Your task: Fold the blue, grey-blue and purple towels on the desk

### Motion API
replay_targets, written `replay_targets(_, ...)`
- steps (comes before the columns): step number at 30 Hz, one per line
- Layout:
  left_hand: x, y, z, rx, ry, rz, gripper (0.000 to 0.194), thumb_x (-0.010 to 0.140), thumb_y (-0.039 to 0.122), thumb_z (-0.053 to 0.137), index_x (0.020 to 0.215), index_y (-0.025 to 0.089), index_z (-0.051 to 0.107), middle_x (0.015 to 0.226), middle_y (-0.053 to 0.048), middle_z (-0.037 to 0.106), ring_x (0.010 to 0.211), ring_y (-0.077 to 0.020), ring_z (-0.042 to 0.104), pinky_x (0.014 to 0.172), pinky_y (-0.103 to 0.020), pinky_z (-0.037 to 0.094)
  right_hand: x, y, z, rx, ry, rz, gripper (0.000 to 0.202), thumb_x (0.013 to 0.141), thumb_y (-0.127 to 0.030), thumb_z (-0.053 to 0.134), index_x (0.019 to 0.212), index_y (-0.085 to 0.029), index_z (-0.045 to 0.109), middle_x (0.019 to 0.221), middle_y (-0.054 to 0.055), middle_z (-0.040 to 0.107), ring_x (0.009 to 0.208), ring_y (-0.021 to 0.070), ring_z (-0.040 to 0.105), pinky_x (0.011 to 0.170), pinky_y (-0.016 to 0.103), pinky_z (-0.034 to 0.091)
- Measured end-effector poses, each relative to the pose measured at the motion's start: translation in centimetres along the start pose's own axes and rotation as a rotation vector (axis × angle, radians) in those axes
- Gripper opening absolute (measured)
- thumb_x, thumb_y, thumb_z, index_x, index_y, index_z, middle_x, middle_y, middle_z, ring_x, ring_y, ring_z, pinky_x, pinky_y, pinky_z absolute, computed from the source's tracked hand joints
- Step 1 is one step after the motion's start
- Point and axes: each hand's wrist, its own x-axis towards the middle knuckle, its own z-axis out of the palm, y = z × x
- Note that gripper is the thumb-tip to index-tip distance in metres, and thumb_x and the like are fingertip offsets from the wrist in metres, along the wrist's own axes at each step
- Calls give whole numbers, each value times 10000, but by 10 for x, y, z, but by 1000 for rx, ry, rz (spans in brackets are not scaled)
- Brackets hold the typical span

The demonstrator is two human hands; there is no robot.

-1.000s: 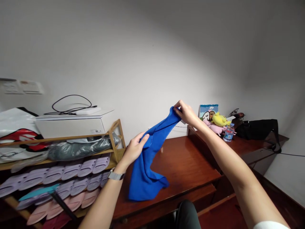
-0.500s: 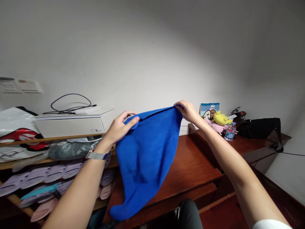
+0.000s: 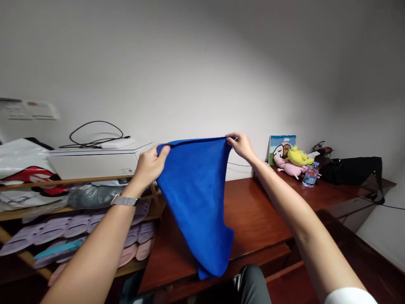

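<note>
A blue cloth [image 3: 196,190] hangs between my two hands in front of the brown wooden desk [image 3: 249,211]. Its top edge is drawn nearly straight, and a fold shows along it. My left hand [image 3: 151,165] pinches the upper left corner, thumb on the near side. At the upper right corner my right hand [image 3: 239,145] grips the edge between thumb and fingers. The lower part of the cloth narrows and hangs bunched over the desk's front edge; whether it touches the wood I cannot tell.
On the left, a shoe rack [image 3: 155,202] holds several slippers [image 3: 76,226] and a white box [image 3: 93,164]. Plush toys [image 3: 299,156], a water bottle [image 3: 310,175] and a black bag [image 3: 352,170] sit on the right-hand surface. My knee [image 3: 253,283] is below the desk edge.
The cloth's lower end has swung from left to right. My left hand has moved left and slightly up, levelling the top edge. Both hands keep hold of the cloth.
</note>
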Motion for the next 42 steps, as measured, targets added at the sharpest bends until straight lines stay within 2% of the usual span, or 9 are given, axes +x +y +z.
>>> replay_targets(5,6,8,-35,152,267,11,459,1049,498,474,753,155,551,593,103,342,630,-57,338,642,-192,274,32,-8,64,215,-5,61,167,884,-300,678,996,-217,769,974,41,780,931,198,723,946,416,603)
replay_targets(11,-12,83,-33,162,510,369,403,1022,479,525,899,138,702,663,66,479,630,-75,426,678,-251,335,68,-26,92,537,24,-20,298,992,-387,523,1071,-184,727,1125,93,745,1112,209,705,1026,411,581)
replay_targets(14,-43,117,13,90,225,537,327,1039,432,492,1003,213,732,756,7,650,661,-144,571,658,-310,435,60,-7,69,560,74,33,397,1013,-478,466,1068,-178,720,1097,105,737,1056,219,706,934,385,606)
replay_targets(17,-95,125,97,66,-216,650,305,1064,415,465,1048,237,713,813,-47,702,714,-195,663,653,-346,495,22,46,33,445,20,167,376,916,-500,629,1096,-185,730,1002,79,750,889,209,697,801,358,603)
replay_targets(22,-221,87,269,85,-656,522,228,1058,292,461,1113,204,665,913,-117,733,833,-253,730,669,-369,534,-94,186,-9,112,-97,492,404,759,-340,705,1116,-159,764,976,52,792,814,183,709,773,313,577)
replay_targets(26,-309,50,362,99,-883,414,168,979,182,547,1014,167,711,859,-128,757,761,-262,733,629,-381,525,-196,280,-5,-107,-114,691,181,671,-221,634,792,-188,764,869,52,807,830,204,747,837,320,584)
replay_targets(32,-370,11,409,31,-1005,361,177,905,229,640,998,188,785,906,-161,788,917,-306,740,792,-461,579,-290,354,17,-310,-84,792,203,692,-199,571,686,-250,768,897,53,823,961,254,777,972,368,576)
replay_targets(37,-393,-11,432,-78,-999,351,428,1018,461,523,1366,282,698,1439,-130,694,1365,-304,603,1195,-539,448,-295,400,2,-388,-27,756,349,761,-178,480,816,-228,822,1151,84,803,1160,240,727,1127,357,489)
replay_targets(42,-395,-22,442,-191,-916,351,462,1052,441,474,1487,350,596,1560,-64,618,1474,-240,527,1265,-518,405,-299,413,-7,-462,14,731,426,810,-185,454,996,-200,837,1366,109,721,1353,274,617,1231,412,393)
